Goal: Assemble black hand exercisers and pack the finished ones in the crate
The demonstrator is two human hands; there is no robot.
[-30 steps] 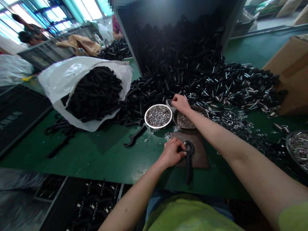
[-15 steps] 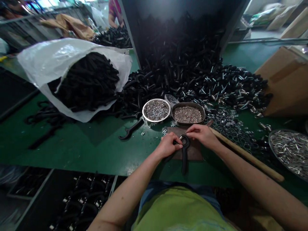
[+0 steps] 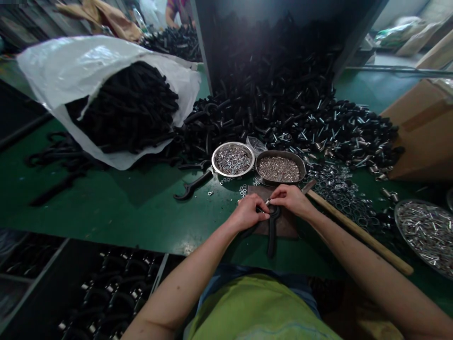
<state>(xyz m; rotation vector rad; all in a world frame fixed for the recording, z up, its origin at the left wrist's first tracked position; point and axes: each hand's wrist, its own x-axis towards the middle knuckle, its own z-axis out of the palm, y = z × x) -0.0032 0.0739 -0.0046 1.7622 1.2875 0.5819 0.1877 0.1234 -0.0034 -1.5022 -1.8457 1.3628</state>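
My left hand [image 3: 249,212] is closed at the ring-shaped end of a black handle [image 3: 272,236], whose grip points toward me. By its fingertips shows a small shiny coiled metal part [image 3: 267,202]. My right hand [image 3: 293,200] is pinched at that part from the other side; anything tiny between its fingers is hidden. Beneath the handle lies a flat brown plate [image 3: 288,226]. Just beyond my hands stand a round metal bowl of washers or nuts [image 3: 215,166] and an oval tin of tiny metal pieces [image 3: 303,171].
A hammer's wooden handle [image 3: 364,236] slants beside my right forearm. Loose rings [image 3: 341,193] and a bowl of metal pins [image 3: 398,222] lie to the right. Black parts [image 3: 247,108] are heaped behind, between a white sack [image 3: 53,61] and a cardboard box [image 3: 421,132]. Another person stands far off.
My right hand has moved slightly left and down, its fingertips now meeting the coiled metal part over the ring. My left hand stays at the handle. The view has shifted a little.
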